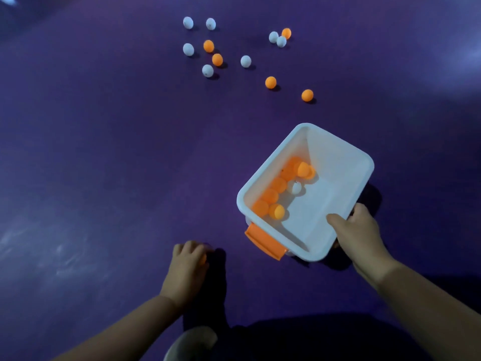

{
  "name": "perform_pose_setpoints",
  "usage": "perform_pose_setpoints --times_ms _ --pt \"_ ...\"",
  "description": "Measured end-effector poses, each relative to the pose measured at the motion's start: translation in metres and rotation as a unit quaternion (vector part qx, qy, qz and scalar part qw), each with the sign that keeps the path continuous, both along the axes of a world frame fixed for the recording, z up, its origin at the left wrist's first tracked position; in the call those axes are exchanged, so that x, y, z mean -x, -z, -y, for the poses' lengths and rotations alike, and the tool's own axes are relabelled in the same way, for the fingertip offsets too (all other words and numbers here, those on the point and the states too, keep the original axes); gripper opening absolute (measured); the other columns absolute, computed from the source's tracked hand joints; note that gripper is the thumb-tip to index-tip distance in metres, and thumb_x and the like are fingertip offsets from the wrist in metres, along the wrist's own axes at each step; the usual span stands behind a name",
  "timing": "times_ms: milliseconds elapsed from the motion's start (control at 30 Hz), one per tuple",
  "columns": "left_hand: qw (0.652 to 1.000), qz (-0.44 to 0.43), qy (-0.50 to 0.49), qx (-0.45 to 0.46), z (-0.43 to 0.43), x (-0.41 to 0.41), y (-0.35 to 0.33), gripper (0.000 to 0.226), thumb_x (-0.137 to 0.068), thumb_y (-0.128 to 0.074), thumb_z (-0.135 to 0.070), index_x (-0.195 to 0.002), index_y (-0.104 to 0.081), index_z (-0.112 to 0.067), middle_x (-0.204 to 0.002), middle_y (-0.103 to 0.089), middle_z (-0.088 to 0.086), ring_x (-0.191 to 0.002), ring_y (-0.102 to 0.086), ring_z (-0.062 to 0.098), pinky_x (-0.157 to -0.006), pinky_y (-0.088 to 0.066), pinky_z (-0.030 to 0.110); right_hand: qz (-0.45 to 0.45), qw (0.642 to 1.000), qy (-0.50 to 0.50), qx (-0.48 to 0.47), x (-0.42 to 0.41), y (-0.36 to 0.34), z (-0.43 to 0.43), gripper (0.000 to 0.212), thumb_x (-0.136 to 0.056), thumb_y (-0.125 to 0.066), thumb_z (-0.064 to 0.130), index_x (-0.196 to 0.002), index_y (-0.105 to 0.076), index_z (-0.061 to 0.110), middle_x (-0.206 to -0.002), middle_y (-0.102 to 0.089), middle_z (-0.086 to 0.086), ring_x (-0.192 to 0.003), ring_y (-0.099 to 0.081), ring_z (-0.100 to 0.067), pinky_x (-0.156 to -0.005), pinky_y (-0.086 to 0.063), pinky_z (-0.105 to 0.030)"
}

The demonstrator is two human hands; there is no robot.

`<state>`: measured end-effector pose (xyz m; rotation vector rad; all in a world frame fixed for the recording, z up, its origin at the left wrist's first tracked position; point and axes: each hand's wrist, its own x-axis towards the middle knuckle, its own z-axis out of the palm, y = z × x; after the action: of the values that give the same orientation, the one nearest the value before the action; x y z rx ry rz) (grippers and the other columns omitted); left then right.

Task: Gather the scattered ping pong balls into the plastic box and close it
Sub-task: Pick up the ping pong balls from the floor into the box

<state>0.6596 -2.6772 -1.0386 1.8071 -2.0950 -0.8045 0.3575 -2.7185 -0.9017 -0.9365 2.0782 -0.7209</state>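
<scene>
A white plastic box (338, 157) with an orange latch (264, 242) sits open on the purple floor, right of centre. Several orange balls (270, 195) and one white ball (296, 188) lie inside it. My right hand (360, 230) grips the box's near right rim, thumb inside. My left hand (188, 264) rests low on the floor left of the box, fingers curled around an orange ball (203, 259) that barely shows. Several white balls (246, 61) and orange balls (270, 82) lie scattered farther away. No lid is in view.
The purple floor (104, 152) spreads all around, with pale scuff marks (52, 251) at the left. A grey rounded object (192, 342) and dark clothing sit at the bottom edge, close to my body.
</scene>
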Motion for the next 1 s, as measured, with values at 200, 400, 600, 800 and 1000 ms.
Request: perform_pose_setpoints --times_ms 200,400,600,800,1000 --pt "0.91 -0.334 -0.245 -0.028 0.075 0.038 -0.094 0.012 -0.093 -0.05 -0.027 -0.105 -0.052 -0.025 -0.091 -0.056 -0.011 -0.081 -0.053 0.008 -0.071 -0.042 0.026 -0.045 0.999 -0.028 -0.01 -0.023 -0.015 0.014 0.021 -0.084 -0.06 0.017 -0.102 -0.05 0.015 -0.092 -0.062 0.0 -0.084 -0.062 -0.018 -0.068 -0.056 -0.04" --pt "0.953 -0.293 -0.066 0.047 0.131 0.052 -0.143 0.036 -0.077 -0.048 -0.048 -0.109 -0.055 -0.034 -0.098 -0.048 -0.022 -0.101 -0.041 0.008 -0.087 -0.043 0.032 -0.085 0.995 -0.044 -0.019 -0.044 -0.029 0.035 0.024 -0.084 -0.059 0.015 -0.106 -0.05 0.014 -0.097 -0.063 0.0 -0.088 -0.063 -0.018 -0.078 -0.055 -0.04" --pt "0.992 -0.128 0.002 0.021 0.155 0.049 -0.132 0.055 -0.072 -0.06 -0.04 -0.126 -0.05 -0.036 -0.133 -0.042 -0.012 -0.125 -0.024 0.018 -0.099 -0.027 0.038 -0.091 0.992 -0.082 -0.025 -0.05 -0.038 0.052 0.023 -0.086 -0.056 0.016 -0.107 -0.047 0.021 -0.093 -0.059 0.012 -0.085 -0.059 -0.005 -0.066 -0.048 -0.023" --pt "0.992 -0.121 0.007 -0.048 0.16 0.055 -0.116 0.058 -0.083 -0.049 -0.005 -0.136 -0.042 -0.028 -0.139 -0.037 0.004 -0.118 -0.044 0.027 -0.084 -0.048 0.04 -0.084 0.988 -0.119 -0.043 -0.046 -0.045 0.065 0.019 -0.091 -0.051 0.016 -0.108 -0.045 0.019 -0.098 -0.058 0.01 -0.086 -0.057 -0.002 -0.063 -0.045 -0.018" --pt "0.989 -0.141 -0.005 -0.047 0.173 0.074 -0.121 0.057 -0.086 -0.049 -0.011 -0.139 -0.04 -0.03 -0.134 -0.045 -0.001 -0.102 -0.057 0.023 -0.074 -0.051 0.033 -0.115 0.973 -0.176 -0.092 -0.012 -0.056 0.105 0.019 -0.091 -0.048 0.017 -0.11 -0.044 0.017 -0.106 -0.057 0.003 -0.09 -0.058 -0.009 -0.069 -0.049 -0.022"
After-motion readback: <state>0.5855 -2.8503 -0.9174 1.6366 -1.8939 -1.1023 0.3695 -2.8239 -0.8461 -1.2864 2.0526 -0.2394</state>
